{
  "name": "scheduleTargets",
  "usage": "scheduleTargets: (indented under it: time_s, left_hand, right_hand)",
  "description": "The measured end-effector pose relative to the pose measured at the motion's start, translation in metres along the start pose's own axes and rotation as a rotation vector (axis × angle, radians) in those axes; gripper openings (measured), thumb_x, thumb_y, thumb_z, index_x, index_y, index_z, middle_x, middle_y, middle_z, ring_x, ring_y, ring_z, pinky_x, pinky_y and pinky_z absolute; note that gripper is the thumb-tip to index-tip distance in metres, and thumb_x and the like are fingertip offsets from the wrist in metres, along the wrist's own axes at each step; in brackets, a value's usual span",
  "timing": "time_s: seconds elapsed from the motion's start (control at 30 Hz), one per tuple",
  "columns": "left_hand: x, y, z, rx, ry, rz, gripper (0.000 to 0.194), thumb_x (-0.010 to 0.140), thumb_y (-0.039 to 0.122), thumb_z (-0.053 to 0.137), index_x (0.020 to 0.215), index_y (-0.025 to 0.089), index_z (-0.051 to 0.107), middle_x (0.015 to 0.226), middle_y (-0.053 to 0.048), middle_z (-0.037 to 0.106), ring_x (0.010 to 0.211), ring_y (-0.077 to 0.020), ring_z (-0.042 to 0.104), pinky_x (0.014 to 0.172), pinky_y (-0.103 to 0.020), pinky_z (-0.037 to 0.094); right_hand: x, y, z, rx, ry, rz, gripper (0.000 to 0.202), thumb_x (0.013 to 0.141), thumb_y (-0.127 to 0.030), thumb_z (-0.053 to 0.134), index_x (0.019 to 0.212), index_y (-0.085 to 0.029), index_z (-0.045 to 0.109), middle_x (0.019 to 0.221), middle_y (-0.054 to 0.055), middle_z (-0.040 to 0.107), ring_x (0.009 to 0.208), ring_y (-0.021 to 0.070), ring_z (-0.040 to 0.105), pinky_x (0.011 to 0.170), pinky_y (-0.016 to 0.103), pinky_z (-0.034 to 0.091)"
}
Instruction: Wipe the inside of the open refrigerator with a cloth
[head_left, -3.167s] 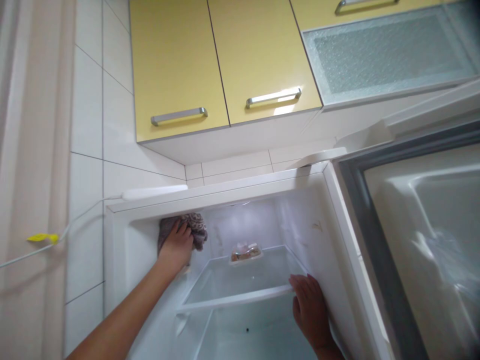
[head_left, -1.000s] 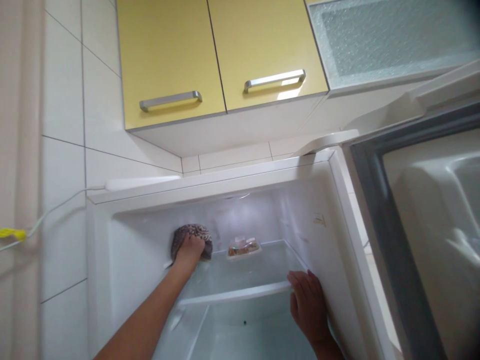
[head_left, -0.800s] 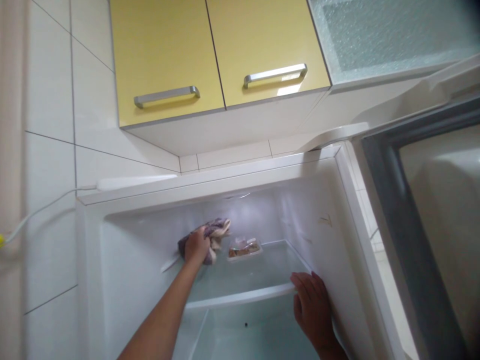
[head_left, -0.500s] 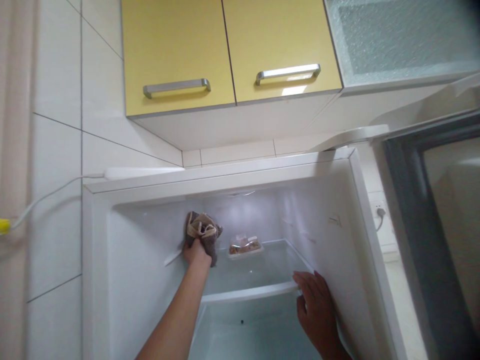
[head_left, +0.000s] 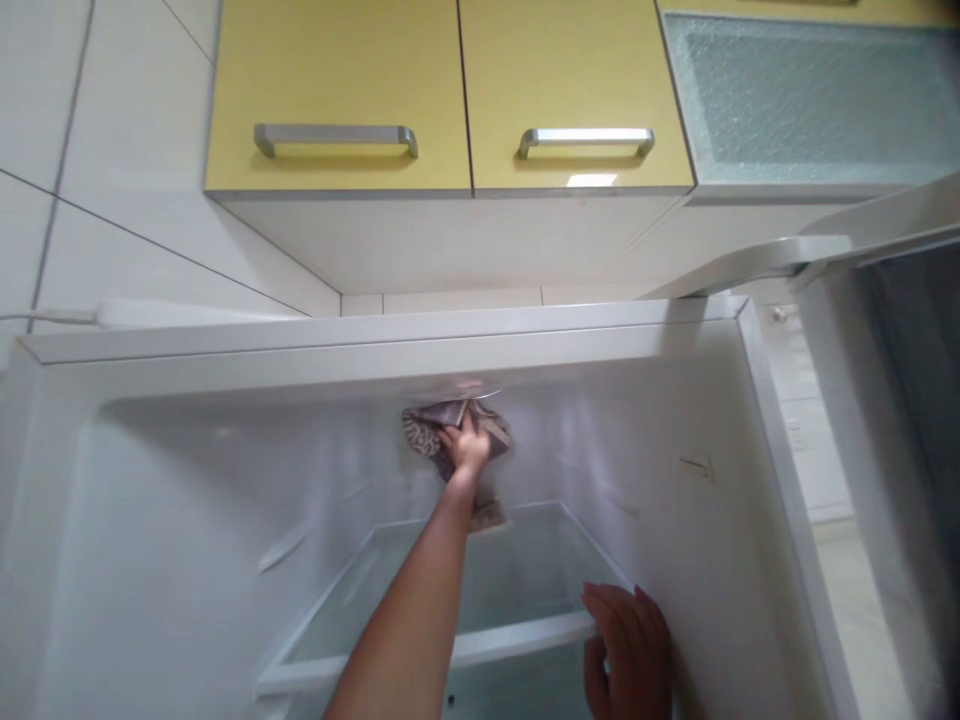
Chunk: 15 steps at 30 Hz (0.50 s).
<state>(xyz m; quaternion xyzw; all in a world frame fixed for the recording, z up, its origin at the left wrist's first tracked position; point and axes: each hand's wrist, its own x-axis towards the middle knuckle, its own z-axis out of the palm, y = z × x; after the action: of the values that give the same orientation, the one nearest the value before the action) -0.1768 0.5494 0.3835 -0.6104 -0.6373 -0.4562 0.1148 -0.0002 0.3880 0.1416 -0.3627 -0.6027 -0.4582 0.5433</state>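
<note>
My left hand (head_left: 468, 446) reaches deep into the open refrigerator and holds a bunched brown patterned cloth (head_left: 424, 432) up against the back wall, close under the ceiling. Its fingers lie over the folds. Below that wrist, a small food package (head_left: 489, 516) sits at the back of the glass shelf (head_left: 525, 560), partly hidden by my forearm. My right hand (head_left: 628, 645) is at the right end of the shelf's white front edge, with bent fingers above the edge and the thumb below it.
The refrigerator door (head_left: 885, 420) stands open on the right. Yellow cabinets (head_left: 337, 80) with metal handles hang above the refrigerator. Shelf-support ridges (head_left: 283, 548) stick out from the inner side walls. White tiles (head_left: 135, 170) cover the wall at left.
My left hand has moved the cloth from the left rear of the compartment rightward and up to the middle of the back wall. My right hand stays at the shelf edge. The view has come closer.
</note>
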Motion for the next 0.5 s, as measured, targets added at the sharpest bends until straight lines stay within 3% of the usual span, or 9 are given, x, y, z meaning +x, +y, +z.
scheduleTargets:
  time_s: [0.13, 0.2, 0.33, 0.5]
  left_hand:
    - [-0.024, 0.023, 0.031, 0.067, -0.267, 0.512, 0.063, 0.078, 0.020, 0.060, 0.139, 0.035, 0.053, 0.161, -0.006, 0.036, 0.150, -0.0289, 0.027, 0.122, -0.041, 0.029]
    - [-0.035, 0.030, 0.040, 0.104, -0.338, 0.651, 0.065, 0.075, 0.015, 0.061, 0.137, 0.034, 0.055, 0.162, -0.006, 0.034, 0.149, -0.0307, 0.028, 0.120, -0.045, 0.032]
    - [-0.042, 0.029, 0.039, 0.159, -0.296, 0.673, 0.055, 0.088, 0.018, 0.046, 0.142, 0.030, 0.050, 0.161, -0.012, 0.034, 0.150, -0.0334, 0.025, 0.114, -0.055, 0.038]
    - [-0.025, -0.006, 0.009, 0.215, -0.149, 0.450, 0.055, 0.092, 0.017, 0.036, 0.145, 0.027, 0.045, 0.161, -0.017, 0.032, 0.150, -0.0338, 0.023, 0.109, -0.046, 0.045]
  right_hand:
    - [0.002, -0.002, 0.001, 0.005, 0.018, 0.044, 0.032, 0.083, -0.015, 0.044, 0.111, -0.019, 0.059, 0.102, 0.009, 0.072, 0.098, 0.0230, 0.062, 0.102, 0.046, 0.038]
    - [0.005, -0.003, -0.003, 0.021, 0.009, 0.042, 0.033, 0.083, -0.015, 0.043, 0.111, -0.019, 0.059, 0.102, 0.008, 0.072, 0.099, 0.0225, 0.062, 0.103, 0.045, 0.037]
    - [0.007, -0.002, -0.009, 0.035, -0.006, 0.016, 0.036, 0.082, -0.012, 0.042, 0.112, -0.018, 0.059, 0.103, 0.008, 0.072, 0.101, 0.0215, 0.062, 0.106, 0.044, 0.036]
    - [0.004, -0.001, -0.008, 0.025, -0.024, 0.013, 0.037, 0.082, -0.012, 0.042, 0.115, -0.018, 0.059, 0.105, 0.009, 0.072, 0.103, 0.0223, 0.062, 0.107, 0.046, 0.036]
